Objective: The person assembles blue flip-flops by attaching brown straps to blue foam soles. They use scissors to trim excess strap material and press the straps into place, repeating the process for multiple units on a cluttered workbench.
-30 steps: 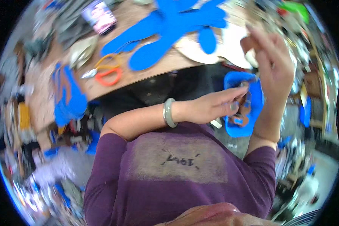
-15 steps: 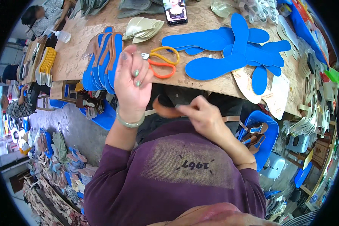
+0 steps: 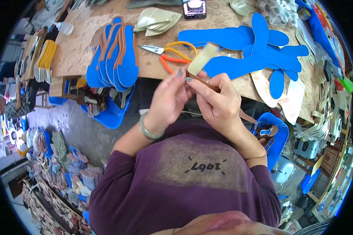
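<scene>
The left hand (image 3: 170, 100) and right hand (image 3: 221, 98) pinch a strip (image 3: 200, 62), grip closed, by the bench's (image 3: 76, 43) edge; print marks the shirt (image 3: 161, 205).

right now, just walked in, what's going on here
A person's right hand pinches a pale and brown strip. The left hand is right beside it, though whether it grips too is unclear. Scissors lie on the table, between brown-trimmed blue insoles on the left and plain blue insoles on the right.
</scene>
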Available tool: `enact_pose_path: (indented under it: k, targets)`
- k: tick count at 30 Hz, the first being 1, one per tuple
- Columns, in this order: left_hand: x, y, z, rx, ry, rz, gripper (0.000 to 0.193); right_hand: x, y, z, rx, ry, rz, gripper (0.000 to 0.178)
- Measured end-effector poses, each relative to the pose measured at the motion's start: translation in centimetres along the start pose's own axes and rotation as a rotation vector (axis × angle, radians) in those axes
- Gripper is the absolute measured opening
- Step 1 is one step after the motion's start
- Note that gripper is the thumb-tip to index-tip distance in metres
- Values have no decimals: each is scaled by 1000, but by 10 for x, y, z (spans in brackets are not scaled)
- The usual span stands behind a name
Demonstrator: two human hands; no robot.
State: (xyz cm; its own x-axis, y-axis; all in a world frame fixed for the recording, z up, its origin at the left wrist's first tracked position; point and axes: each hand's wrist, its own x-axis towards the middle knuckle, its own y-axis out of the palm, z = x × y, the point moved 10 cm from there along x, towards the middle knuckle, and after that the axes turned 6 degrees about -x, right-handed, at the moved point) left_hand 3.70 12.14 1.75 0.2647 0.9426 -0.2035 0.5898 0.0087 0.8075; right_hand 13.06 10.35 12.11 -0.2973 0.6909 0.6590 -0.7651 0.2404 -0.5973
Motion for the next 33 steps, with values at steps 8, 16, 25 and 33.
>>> enact_pose_path:
  k: [8,16,25,33]
  targets:
    - [18,-23,-29,35,111,13,43,-48,59,-10,264,163,233,33]
    - [16,-31,-45,379,394,-124,22,-48,57,-51,399,375,202,39]
    - [0,-3,-47,916,701,-42,17,-69,83,-83,1137,939,97,20]
    - [5,-47,1,668,-38,-30,20,-58,73,-97,972,847,117,32]
